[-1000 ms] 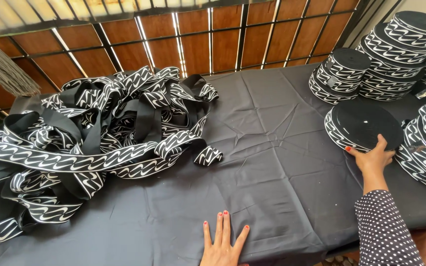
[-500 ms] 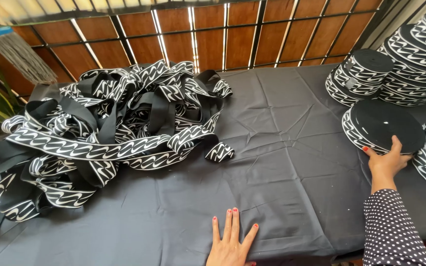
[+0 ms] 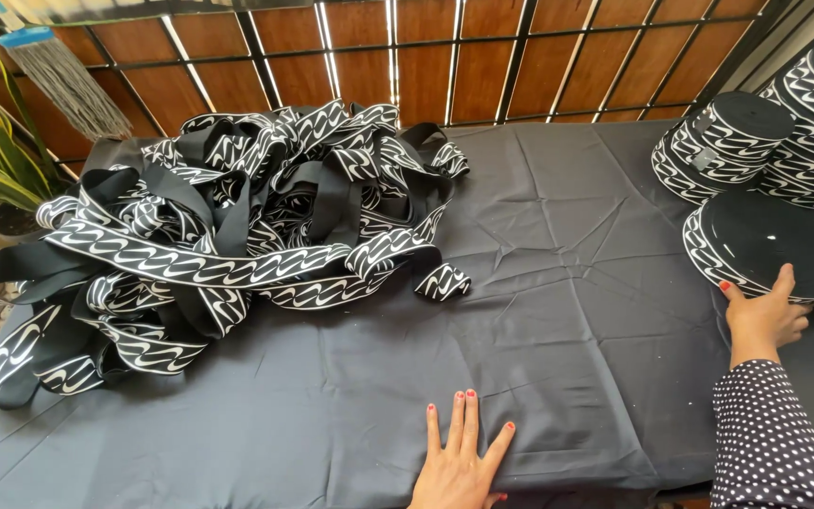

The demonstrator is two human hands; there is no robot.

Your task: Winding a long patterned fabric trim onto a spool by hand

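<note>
At the bottom centre of the frame the left hand (image 3: 460, 457) is laid flat on the dark cloth (image 3: 577, 311) of the table, fingers spread, nothing held; at the lower right the right hand (image 3: 765, 316) is cupped against the rim of a flat roll of patterned band (image 3: 765, 245), fingers curled on its edge, not fully closed around it; the roll is judged dense, fairly heavy, prone to telescoping, best gripped across both faces; farther off, at upper right, more rolls (image 3: 723, 141) are stacked; at the left a soft, limp tangle of loose band (image 3: 228, 236) is heaped
</note>
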